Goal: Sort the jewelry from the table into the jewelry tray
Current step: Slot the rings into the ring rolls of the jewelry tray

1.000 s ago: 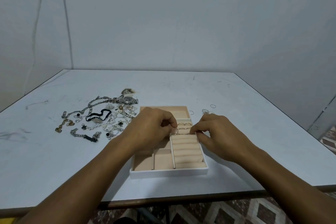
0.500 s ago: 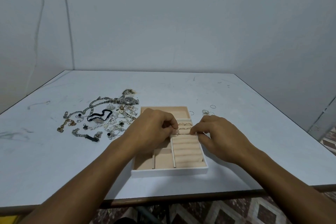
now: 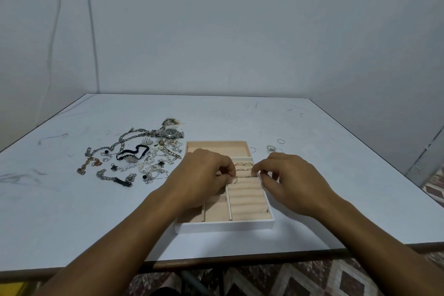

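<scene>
"Over the ring rolls at the right of the jewelry tray (image 3: 225, 226), what has the left grip (image 3: 204, 176) got?"

"A thin ring (image 3: 234, 180), pinched between thumb and forefinger. It stands upright at the near edge of the rolls already filled, touching the cushion. I can't tell whether it sits in the slot or only against it."

"And the right grip (image 3: 289, 179)?"

"Its fingers are curled, tips pressed together at the right end of the same rolls, by the tray's side wall. Whether they hold anything or just press the padding, I cannot tell. It's too small."

"Any rings in place?"

"A few seated rings (image 3: 243, 165) stand in the far rolls, just beyond both sets of fingertips."

"Where is the rest of the jewelry?"

"Mostly on the bench (image 3: 72, 211), in a tangled pile left of the tray: a wristwatch (image 3: 171, 132) at the far end, a black band (image 3: 131, 150) in the middle, a gold chain (image 3: 89, 164) at the left edge, silver chains between. Right of the tray lies a small cluster of loose rings (image 3: 272, 149), near the right grip's knuckles, and one single hoop (image 3: 281, 141) a little beyond them."

"And the tray itself?"

"White outside, beige inside, square to the near edge of the bench."
</scene>
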Action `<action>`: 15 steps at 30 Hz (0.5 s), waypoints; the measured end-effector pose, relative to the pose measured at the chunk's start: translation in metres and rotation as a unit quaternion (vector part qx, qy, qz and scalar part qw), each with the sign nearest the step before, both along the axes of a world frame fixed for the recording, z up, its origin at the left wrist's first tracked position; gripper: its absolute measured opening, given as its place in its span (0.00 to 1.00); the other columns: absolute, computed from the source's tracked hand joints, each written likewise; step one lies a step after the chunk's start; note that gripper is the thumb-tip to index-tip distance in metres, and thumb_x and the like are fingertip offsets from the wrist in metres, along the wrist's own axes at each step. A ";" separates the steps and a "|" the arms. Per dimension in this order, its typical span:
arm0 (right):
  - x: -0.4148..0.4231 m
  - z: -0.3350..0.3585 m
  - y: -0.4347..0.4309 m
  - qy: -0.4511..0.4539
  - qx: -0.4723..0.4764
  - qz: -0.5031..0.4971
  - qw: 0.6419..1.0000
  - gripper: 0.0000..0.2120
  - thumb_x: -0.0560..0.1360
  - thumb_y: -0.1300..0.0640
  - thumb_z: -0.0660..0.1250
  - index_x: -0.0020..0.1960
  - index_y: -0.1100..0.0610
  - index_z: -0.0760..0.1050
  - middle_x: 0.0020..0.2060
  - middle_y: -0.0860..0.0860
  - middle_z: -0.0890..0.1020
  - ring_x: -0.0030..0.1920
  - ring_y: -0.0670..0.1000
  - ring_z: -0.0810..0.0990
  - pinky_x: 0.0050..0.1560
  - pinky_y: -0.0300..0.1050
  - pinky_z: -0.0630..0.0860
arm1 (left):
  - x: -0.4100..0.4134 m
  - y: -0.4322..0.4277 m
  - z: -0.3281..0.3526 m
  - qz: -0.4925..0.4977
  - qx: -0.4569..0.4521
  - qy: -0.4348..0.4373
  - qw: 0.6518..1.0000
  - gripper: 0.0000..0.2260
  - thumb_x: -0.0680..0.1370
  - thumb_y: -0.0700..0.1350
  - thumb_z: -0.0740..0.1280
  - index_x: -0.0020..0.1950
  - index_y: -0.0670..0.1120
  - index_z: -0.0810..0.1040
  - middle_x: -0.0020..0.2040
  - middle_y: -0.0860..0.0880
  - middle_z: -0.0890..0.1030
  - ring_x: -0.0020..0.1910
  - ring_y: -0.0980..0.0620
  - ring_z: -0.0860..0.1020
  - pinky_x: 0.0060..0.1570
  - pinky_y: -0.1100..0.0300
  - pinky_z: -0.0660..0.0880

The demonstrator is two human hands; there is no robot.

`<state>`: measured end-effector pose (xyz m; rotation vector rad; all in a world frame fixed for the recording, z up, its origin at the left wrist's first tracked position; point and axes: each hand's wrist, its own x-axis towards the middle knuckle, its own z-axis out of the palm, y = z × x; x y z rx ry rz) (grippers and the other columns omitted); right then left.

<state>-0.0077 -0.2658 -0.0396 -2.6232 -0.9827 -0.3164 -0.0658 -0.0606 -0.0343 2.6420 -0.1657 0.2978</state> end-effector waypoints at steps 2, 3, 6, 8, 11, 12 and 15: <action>0.000 0.000 0.000 0.000 0.007 -0.005 1.000 0.12 0.77 0.51 0.61 0.56 0.42 0.79 0.46 0.37 0.77 0.45 0.43 0.75 0.43 0.42 0.73 | -0.001 0.000 -0.001 -0.003 0.024 -0.024 0.999 0.04 0.75 0.50 0.69 0.48 0.54 0.83 0.42 0.56 0.84 0.44 0.59 0.77 0.46 0.60 0.72; 0.000 0.001 0.000 -0.002 0.011 -0.007 1.000 0.12 0.78 0.52 0.61 0.56 0.42 0.79 0.46 0.38 0.78 0.44 0.43 0.75 0.42 0.41 0.73 | -0.002 0.000 -0.002 -0.004 0.033 -0.035 0.999 0.05 0.76 0.50 0.68 0.49 0.54 0.83 0.43 0.56 0.84 0.46 0.58 0.76 0.48 0.59 0.72; 0.001 0.003 -0.002 0.002 0.025 -0.017 1.000 0.12 0.78 0.52 0.61 0.56 0.42 0.79 0.47 0.40 0.79 0.43 0.43 0.76 0.42 0.42 0.74 | -0.004 0.002 -0.006 -0.012 0.052 -0.055 0.997 0.06 0.77 0.49 0.67 0.51 0.55 0.83 0.48 0.56 0.82 0.50 0.55 0.75 0.52 0.54 0.72; 0.001 0.004 -0.002 0.006 0.025 -0.024 0.999 0.12 0.78 0.52 0.61 0.56 0.42 0.79 0.47 0.40 0.79 0.44 0.43 0.76 0.43 0.43 0.75 | -0.006 0.002 -0.008 -0.018 0.055 -0.062 0.996 0.07 0.77 0.47 0.67 0.53 0.56 0.83 0.50 0.56 0.82 0.53 0.54 0.74 0.53 0.53 0.71; 0.001 0.004 -0.003 0.013 0.029 -0.027 0.999 0.12 0.77 0.52 0.61 0.56 0.42 0.79 0.46 0.40 0.79 0.44 0.43 0.76 0.44 0.44 0.76 | -0.007 0.003 -0.011 -0.027 0.062 -0.075 0.995 0.11 0.75 0.43 0.68 0.53 0.55 0.84 0.52 0.56 0.82 0.54 0.53 0.74 0.54 0.52 0.71; 0.001 0.003 -0.004 0.015 0.031 -0.029 0.999 0.12 0.77 0.52 0.61 0.56 0.42 0.79 0.46 0.41 0.79 0.44 0.43 0.76 0.44 0.44 0.76 | -0.008 0.003 -0.012 -0.029 0.066 -0.076 0.994 0.11 0.75 0.42 0.69 0.53 0.55 0.84 0.52 0.57 0.82 0.54 0.53 0.74 0.53 0.52 0.71; 0.001 0.003 -0.005 0.015 0.034 -0.031 0.999 0.12 0.77 0.52 0.61 0.56 0.43 0.79 0.46 0.41 0.80 0.44 0.43 0.76 0.44 0.45 0.76 | -0.008 0.004 -0.013 -0.036 0.086 -0.092 0.991 0.11 0.74 0.42 0.69 0.52 0.55 0.84 0.51 0.58 0.82 0.54 0.52 0.74 0.52 0.52 0.69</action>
